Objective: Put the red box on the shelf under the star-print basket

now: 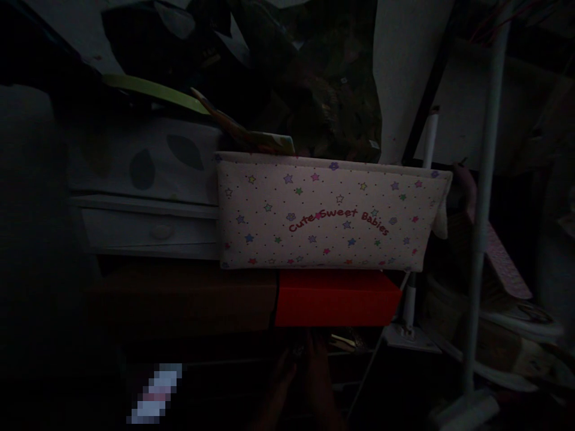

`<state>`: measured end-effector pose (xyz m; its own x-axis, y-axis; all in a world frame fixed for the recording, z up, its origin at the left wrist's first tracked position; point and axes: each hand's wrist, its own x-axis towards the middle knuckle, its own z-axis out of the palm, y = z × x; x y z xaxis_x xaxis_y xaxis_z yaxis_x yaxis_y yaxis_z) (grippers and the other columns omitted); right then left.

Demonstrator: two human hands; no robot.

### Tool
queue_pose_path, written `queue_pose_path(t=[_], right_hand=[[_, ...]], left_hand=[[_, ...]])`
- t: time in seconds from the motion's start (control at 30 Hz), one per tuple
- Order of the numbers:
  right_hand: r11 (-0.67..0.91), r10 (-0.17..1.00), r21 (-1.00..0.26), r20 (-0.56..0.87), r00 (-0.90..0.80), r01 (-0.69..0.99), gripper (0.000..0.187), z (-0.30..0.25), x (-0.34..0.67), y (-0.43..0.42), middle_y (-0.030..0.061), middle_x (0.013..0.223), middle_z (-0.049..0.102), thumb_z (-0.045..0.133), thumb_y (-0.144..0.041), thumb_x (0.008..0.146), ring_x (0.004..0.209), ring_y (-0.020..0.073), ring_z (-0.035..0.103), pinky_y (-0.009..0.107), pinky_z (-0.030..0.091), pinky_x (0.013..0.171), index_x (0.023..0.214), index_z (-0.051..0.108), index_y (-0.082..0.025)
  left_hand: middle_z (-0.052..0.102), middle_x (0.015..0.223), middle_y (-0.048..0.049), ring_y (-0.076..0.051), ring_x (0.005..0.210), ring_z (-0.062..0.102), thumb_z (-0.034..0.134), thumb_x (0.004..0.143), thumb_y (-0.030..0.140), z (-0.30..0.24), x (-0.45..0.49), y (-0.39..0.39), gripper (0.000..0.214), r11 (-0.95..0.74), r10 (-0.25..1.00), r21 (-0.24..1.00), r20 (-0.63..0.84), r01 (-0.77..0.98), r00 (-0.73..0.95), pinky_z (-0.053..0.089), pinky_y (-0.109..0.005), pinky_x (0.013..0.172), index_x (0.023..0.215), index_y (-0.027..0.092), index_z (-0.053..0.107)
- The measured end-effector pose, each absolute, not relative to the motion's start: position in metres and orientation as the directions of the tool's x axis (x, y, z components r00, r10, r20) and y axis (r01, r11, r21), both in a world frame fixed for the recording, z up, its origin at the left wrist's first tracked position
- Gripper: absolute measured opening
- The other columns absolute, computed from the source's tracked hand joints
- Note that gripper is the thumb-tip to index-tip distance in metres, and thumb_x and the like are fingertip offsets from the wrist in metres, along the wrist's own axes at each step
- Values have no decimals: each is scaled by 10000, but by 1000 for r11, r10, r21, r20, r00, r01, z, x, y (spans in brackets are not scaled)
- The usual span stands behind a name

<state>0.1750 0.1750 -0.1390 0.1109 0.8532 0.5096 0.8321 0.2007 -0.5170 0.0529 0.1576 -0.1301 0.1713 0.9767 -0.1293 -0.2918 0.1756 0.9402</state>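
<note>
Low in the middle, in deep shadow, my left hand [284, 366] and my right hand [318, 362] reach forward close together. Between them, at the fingers, is a small dark thing with a faint glint [297, 349]; its kind is lost in the dark. Both hands look closed around it, though the fingertips barely show. They are just below the front of a red box [335, 299], at a dark rack shelf [238, 360]. Something pale and shiny [344, 342] lies right of my right hand.
A star-patterned fabric box [323, 203] rests above the red box. Beside it are a brown box [188, 296] and a white drawer unit [153, 230]. At right, a pale pole [487, 149] stands before stacked items. Dark bags [314, 78] sit behind.
</note>
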Motion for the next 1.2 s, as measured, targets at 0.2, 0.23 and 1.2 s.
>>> queue_pose_path(t=[0.2, 0.23, 1.2], right_hand=[[217, 871, -700, 453, 189, 680, 569, -120, 173, 169, 142, 1311, 511, 397, -70, 808, 1230, 250, 470, 426, 395, 1028, 1347, 462, -240], [233, 865, -712, 462, 193, 662, 546, -118, 173, 168, 139, 1301, 521, 402, -76, 808, 1220, 249, 477, 428, 393, 1028, 1320, 496, -239], [227, 872, -910, 349, 342, 347, 507, -92, 180, 177, 157, 1179, 636, 575, -478, 792, 1117, 279, 575, 419, 438, 965, 1195, 587, -170]], left_hand=[[510, 1388, -158, -293, 1282, 468, 687, 642, 517, -133, 61, 160, 645, 206, 964, 871, -102, -446, 245, 382, -414, 1063, 1174, 163, 600], [501, 1398, -147, -284, 1298, 450, 694, 650, 502, -133, 61, 160, 636, 191, 967, 870, -87, -455, 239, 355, -410, 1085, 1185, 171, 598], [359, 1485, -63, -254, 1382, 298, 646, 738, 394, -105, 62, 149, 647, 102, 948, 922, 23, -373, 316, 263, -419, 1147, 1340, 235, 470]])
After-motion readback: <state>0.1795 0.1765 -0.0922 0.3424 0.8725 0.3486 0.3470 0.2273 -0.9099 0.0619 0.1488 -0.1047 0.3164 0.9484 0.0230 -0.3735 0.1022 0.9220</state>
